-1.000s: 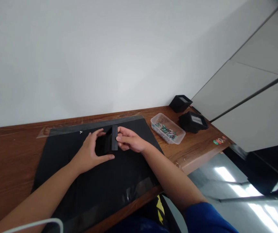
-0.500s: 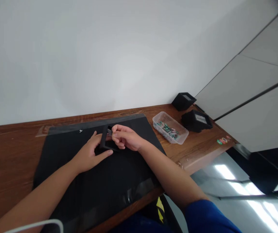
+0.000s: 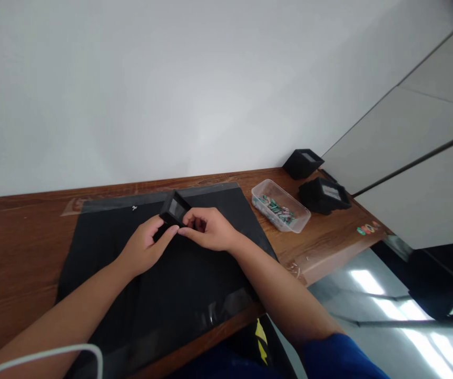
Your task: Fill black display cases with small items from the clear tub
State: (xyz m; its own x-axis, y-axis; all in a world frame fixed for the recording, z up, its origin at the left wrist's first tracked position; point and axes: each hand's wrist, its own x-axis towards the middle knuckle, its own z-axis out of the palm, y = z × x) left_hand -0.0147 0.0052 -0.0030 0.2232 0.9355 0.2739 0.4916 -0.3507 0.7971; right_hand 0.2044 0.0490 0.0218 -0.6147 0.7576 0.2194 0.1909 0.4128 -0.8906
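Observation:
A small black box (image 3: 167, 210) with a raised rim and a greyish inside is held tilted over the black mat (image 3: 163, 295). My left hand (image 3: 146, 246) grips its left side, thumb on the near edge and fingers round behind. On the near right corner, my right hand (image 3: 207, 229) has its thumb and curled fingers closed on the same box. The two thumbs nearly meet at the near edge. My fingers hide part of the box's right side and bottom.
On the right stands a clear plastic tub (image 3: 279, 206) with small green and pinkish pieces. Beyond it are two black boxes (image 3: 302, 164) (image 3: 324, 195). Small coloured rings (image 3: 365, 229) lie by the table's right edge. A small white piece (image 3: 134, 208) is on the mat. A white cable (image 3: 45, 356) crosses my left forearm.
The black box has been tipped and turned, so its inside faces up more. My right hand has come down from the upper edge to the near right corner, its thumb now beside the left one.

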